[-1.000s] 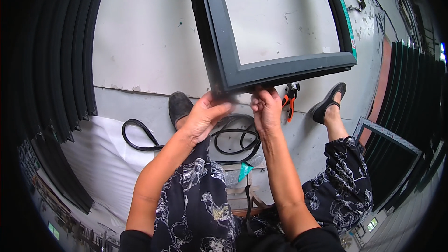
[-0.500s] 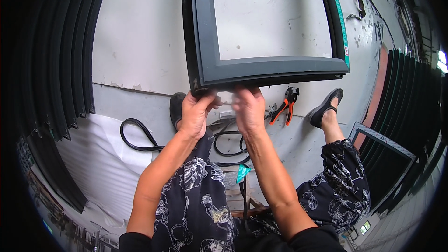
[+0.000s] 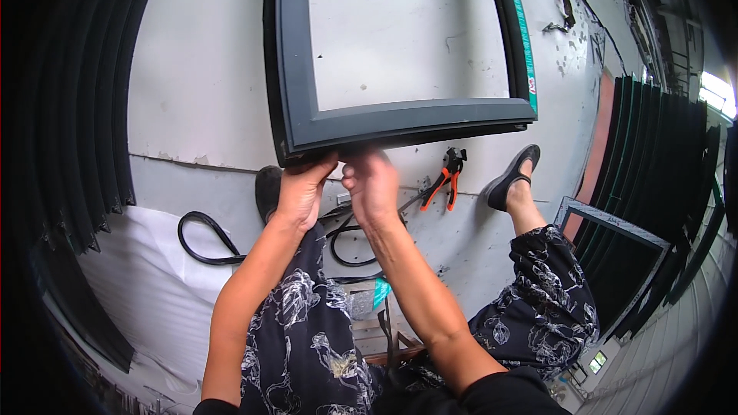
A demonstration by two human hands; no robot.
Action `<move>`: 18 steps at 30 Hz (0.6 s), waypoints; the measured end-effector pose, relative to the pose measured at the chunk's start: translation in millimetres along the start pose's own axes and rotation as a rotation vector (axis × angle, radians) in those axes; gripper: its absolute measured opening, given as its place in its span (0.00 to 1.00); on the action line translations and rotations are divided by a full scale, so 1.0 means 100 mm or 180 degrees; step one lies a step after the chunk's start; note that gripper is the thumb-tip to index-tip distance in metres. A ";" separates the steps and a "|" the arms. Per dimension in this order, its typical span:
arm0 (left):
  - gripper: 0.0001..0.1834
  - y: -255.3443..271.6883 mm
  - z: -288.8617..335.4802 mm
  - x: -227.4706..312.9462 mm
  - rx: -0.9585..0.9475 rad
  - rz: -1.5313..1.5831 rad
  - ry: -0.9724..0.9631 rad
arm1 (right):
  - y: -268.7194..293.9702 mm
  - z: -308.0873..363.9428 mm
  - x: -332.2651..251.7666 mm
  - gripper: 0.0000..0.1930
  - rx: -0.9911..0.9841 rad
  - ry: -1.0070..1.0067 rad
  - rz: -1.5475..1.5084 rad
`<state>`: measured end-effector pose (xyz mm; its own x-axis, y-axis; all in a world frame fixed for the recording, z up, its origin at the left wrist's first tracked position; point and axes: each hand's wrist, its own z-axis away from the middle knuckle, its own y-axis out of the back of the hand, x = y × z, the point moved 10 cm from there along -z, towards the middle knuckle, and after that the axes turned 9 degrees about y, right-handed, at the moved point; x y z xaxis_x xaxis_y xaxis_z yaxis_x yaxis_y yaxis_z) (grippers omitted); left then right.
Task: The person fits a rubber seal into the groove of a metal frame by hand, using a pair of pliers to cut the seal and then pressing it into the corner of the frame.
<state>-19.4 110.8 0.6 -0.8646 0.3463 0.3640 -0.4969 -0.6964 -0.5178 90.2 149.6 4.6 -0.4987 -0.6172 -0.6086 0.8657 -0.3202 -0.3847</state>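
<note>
A dark grey window frame (image 3: 415, 113) stands before me, its near lower corner closest to my hands. My left hand (image 3: 300, 198) is closed at the underside of that corner, thumb stretched along the edge and fingertips partly hidden. Beside it, my right hand (image 3: 374, 190) is held just under the same edge, fingers curled and blurred at the knuckles. Whatever it pinches is hidden. A black rubber strip (image 3: 206, 260) lies in loops below my hands, and a second bend of it (image 3: 335, 250) shows between my forearms.
Cutting pliers with orange handles (image 3: 444, 179) lie on the floor right of my hands. Dark profiles (image 3: 84, 107) stack up at left, above white foam sheeting (image 3: 154, 261). At right, a smaller frame (image 3: 615, 224) leans by more dark profiles (image 3: 653, 138). My shoe (image 3: 511, 180) rests near the pliers.
The whole scene has shifted left in view. My right hand has drawn closer to my left along the frame's lower edge, its fingers more curled.
</note>
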 end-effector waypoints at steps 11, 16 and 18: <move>0.13 0.00 0.09 0.17 -0.0008 0.0179 0.0078 | -0.09 0.10 -0.20 0.17 -0.0929 -0.0482 0.1545; 0.13 0.15 0.03 0.16 0.0073 0.0255 0.0005 | -0.44 0.51 -1.74 0.05 -0.0815 0.2224 0.3401; 0.13 0.30 0.00 0.18 0.0212 0.0195 -0.0040 | -0.79 0.67 -2.08 0.05 -0.1101 0.3654 0.4372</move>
<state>-49.5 96.5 -8.4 -0.8920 0.2942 0.3432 -0.4368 -0.7564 -0.4869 128.9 254.7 208.3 0.5709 0.5071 -0.6457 0.6683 0.1698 0.7242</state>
